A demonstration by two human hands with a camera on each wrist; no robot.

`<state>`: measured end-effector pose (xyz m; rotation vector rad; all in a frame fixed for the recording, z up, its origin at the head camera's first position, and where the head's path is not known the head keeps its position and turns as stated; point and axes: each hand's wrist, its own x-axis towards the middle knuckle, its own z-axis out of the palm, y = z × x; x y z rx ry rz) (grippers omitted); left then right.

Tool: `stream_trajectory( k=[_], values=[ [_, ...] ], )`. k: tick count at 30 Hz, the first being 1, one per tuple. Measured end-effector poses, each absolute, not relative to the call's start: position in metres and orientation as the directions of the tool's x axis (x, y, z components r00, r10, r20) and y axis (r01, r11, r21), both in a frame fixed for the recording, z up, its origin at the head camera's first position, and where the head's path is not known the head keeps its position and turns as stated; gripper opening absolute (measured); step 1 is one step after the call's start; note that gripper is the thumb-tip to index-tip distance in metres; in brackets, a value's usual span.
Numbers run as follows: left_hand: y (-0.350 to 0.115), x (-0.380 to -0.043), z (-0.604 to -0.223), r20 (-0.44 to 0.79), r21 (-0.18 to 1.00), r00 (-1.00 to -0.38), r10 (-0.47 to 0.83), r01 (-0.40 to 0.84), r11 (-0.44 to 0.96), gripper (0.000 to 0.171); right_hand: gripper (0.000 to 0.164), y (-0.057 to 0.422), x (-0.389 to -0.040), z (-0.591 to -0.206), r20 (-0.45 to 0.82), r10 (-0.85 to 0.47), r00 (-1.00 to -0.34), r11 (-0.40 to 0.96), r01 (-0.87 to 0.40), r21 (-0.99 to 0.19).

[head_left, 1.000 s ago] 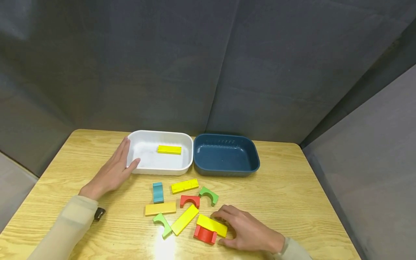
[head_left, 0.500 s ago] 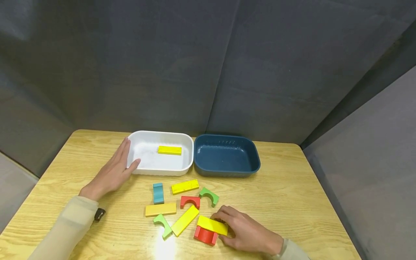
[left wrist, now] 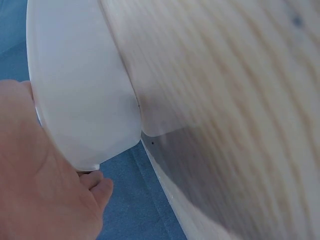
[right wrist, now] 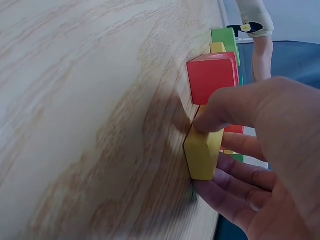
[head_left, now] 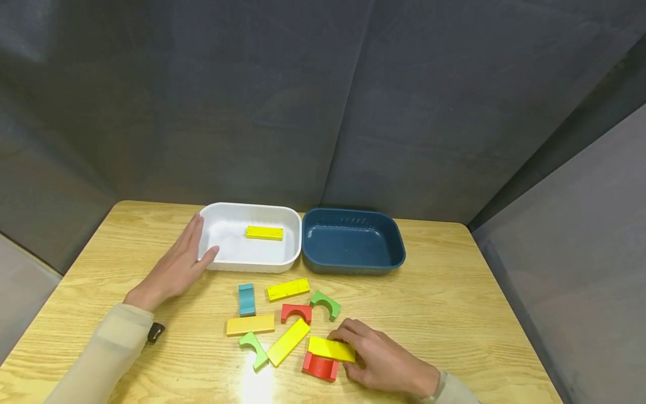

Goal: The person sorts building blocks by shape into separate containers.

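My right hand (head_left: 383, 359) pinches a yellow rectangular block (head_left: 331, 349), thumb on the near side and fingers on the far side, as the right wrist view also shows. A red arch block (head_left: 320, 367) lies just in front of that yellow block, close to the thumb. At the left, my left hand (head_left: 174, 266) rests on the left end of a white tray (head_left: 252, 267), its fingers straight along the rim and its thumb over the near corner. Inside the tray lies another yellow block (head_left: 264, 233). In the left wrist view the white tray's wall (left wrist: 85, 90) stands beside the palm.
A dark blue tray (head_left: 353, 269) touches the white tray's right side. Before the trays lie a blue arch block (head_left: 247, 300), an orange-yellow block (head_left: 250, 325), green arches (head_left: 325, 304), a red arch (head_left: 296, 311) and yellow blocks (head_left: 288, 289). Dark cloth (head_left: 282, 112) hangs behind the wooden table (head_left: 454, 292).
My right thumb and fingers have closed on the yellow block, and its near end has turned slightly away from the red arch. The left hand has stayed on the white tray.
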<state>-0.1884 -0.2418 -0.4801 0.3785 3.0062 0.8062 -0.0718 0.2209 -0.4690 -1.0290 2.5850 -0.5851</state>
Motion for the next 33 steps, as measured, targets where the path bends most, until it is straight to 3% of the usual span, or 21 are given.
stream_trajectory(
  k=[12, 33],
  values=[
    [-0.2423, -0.1894, -0.4804, 0.054, 0.49, -0.971, 0.231, 0.227, 0.841, 0.093, 0.047, 0.2189, -0.0711, -0.4717, -0.079, -0.704, -0.706, 0.649, -0.594, -0.475],
    [-0.2417, -0.1882, -0.4803, 0.05, 0.497, -0.97, 0.236, 0.23, 0.837, 0.092, 0.047, 0.2236, -0.0719, -0.467, -0.158, -0.675, -0.721, 0.684, -0.531, -0.5]
  ],
)
